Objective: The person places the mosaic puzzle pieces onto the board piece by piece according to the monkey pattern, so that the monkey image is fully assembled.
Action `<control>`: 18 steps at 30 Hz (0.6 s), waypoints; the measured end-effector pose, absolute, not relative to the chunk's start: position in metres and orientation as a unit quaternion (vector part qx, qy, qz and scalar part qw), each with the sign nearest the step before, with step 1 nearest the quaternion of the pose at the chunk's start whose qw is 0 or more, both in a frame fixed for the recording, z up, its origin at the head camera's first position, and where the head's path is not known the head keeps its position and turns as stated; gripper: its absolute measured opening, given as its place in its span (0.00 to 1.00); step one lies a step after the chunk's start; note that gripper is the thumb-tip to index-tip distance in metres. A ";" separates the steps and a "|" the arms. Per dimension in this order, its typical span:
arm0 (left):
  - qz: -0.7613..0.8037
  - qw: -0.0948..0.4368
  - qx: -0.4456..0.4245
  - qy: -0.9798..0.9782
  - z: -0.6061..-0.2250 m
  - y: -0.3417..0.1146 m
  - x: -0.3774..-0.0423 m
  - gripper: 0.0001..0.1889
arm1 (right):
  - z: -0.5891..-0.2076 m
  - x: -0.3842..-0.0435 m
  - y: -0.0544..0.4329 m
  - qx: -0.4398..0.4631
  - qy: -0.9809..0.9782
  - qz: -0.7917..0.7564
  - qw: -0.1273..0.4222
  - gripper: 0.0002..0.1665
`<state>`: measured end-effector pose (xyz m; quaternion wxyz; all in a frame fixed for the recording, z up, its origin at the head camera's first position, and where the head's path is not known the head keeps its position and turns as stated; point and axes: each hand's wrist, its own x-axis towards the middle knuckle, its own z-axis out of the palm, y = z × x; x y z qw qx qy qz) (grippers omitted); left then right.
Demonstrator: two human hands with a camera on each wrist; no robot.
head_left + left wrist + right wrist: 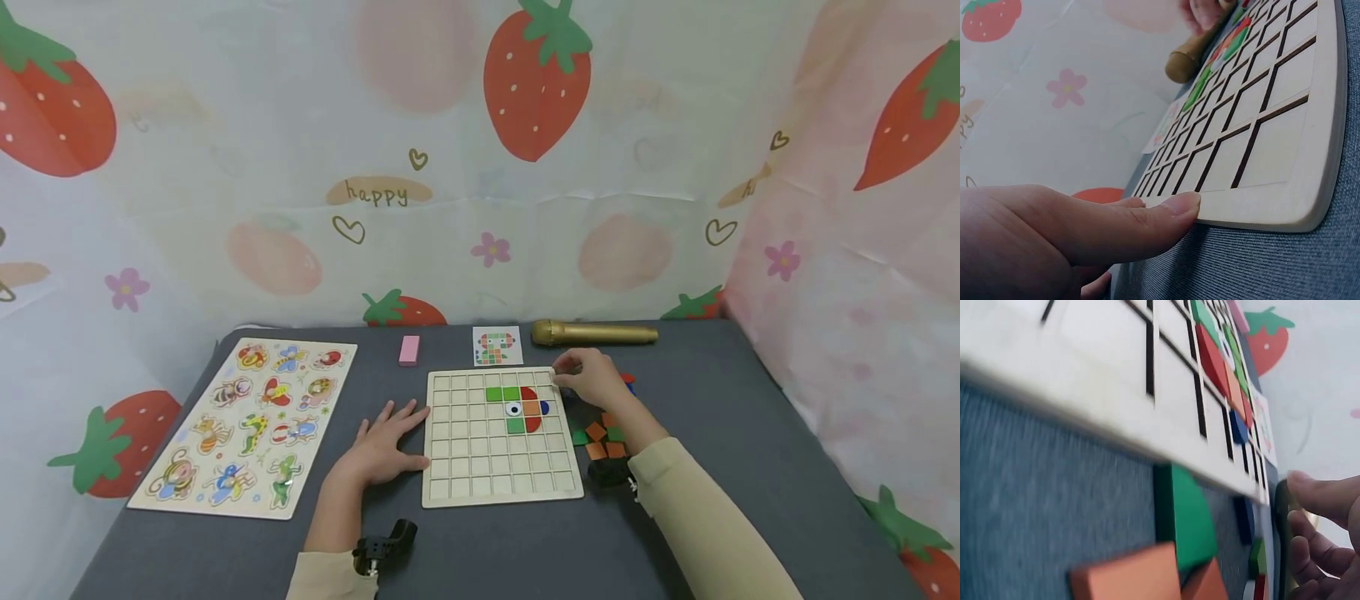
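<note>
A pale wooden grid board [472, 450] lies on the table with several coloured tiles set in its upper right part. My left hand [384, 448] is spread at the board's left edge, its thumb [1169, 209] resting on the rim in the left wrist view. Over at the upper right corner is my right hand [588, 377], fingers bent and fingertips right by the rim. No tile shows between its thumb and fingers in the right wrist view. Orange tiles [596, 432] and a green tile [1186, 512] lie beside the board, partly under the right forearm.
A wooden puzzle board with cartoon animals [255, 433] lies at the left. Behind the grid stand a pink block [408, 351], a pattern card [497, 346] and a gold cylinder [600, 333]. A strawberry-print curtain [465, 200] borders the table's back.
</note>
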<state>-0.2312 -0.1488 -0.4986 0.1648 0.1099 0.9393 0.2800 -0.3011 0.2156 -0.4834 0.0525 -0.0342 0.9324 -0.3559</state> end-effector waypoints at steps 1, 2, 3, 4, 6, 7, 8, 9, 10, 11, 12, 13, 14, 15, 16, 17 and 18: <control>0.280 0.165 0.109 0.939 -0.499 -0.149 -0.231 0.43 | -0.483 -0.300 0.220 -0.031 0.933 -0.355 0.057 0.16; 0.279 0.164 0.110 0.940 -0.499 -0.149 -0.231 0.43 | -0.483 -0.299 0.224 -0.025 0.932 -0.356 0.061 0.17; 0.280 0.164 0.110 0.939 -0.498 -0.149 -0.231 0.43 | -0.483 -0.298 0.228 -0.017 0.932 -0.357 0.062 0.17; 0.280 0.165 0.110 0.939 -0.498 -0.149 -0.231 0.44 | -0.483 -0.297 0.231 -0.010 0.933 -0.354 0.062 0.18; 0.282 0.165 0.111 0.939 -0.498 -0.149 -0.231 0.44 | -0.484 -0.296 0.239 -0.003 0.936 -0.346 0.060 0.20; 0.282 0.165 0.112 0.938 -0.497 -0.149 -0.232 0.44 | -0.484 -0.296 0.242 0.001 0.939 -0.339 0.058 0.21; 0.282 0.165 0.114 0.938 -0.497 -0.149 -0.232 0.44 | -0.485 -0.296 0.245 0.003 0.943 -0.329 0.055 0.21; 0.282 0.165 0.115 0.938 -0.496 -0.149 -0.232 0.44 | -0.486 -0.297 0.247 0.005 0.947 -0.316 0.051 0.22; 0.282 0.165 0.115 0.938 -0.495 -0.149 -0.232 0.44 | -0.486 -0.297 0.249 0.006 0.951 -0.305 0.050 0.23; 0.282 0.165 0.115 0.938 -0.495 -0.149 -0.232 0.44 | -0.487 -0.298 0.250 0.007 0.954 -0.297 0.049 0.23; 0.282 0.165 0.115 0.938 -0.495 -0.149 -0.232 0.44 | -0.488 -0.298 0.251 0.010 0.956 -0.290 0.050 0.24; 0.282 0.165 0.115 0.938 -0.495 -0.149 -0.232 0.44 | -0.488 -0.298 0.251 0.014 0.957 -0.284 0.050 0.25; 0.282 0.165 0.115 0.938 -0.495 -0.149 -0.231 0.44 | -0.489 -0.298 0.251 0.016 0.959 -0.279 0.050 0.25; 0.283 0.165 0.115 0.938 -0.495 -0.149 -0.231 0.44 | -0.489 -0.297 0.251 0.019 0.960 -0.274 0.051 0.25; 0.282 0.165 0.115 0.938 -0.495 -0.149 -0.231 0.44 | -0.489 -0.297 0.251 0.021 0.961 -0.272 0.052 0.26; 0.282 0.166 0.114 0.938 -0.496 -0.149 -0.231 0.44 | -0.490 -0.297 0.251 0.021 0.961 -0.270 0.053 0.26; 0.282 0.166 0.113 0.938 -0.496 -0.149 -0.230 0.44 | -0.490 -0.297 0.250 0.020 0.961 -0.269 0.055 0.25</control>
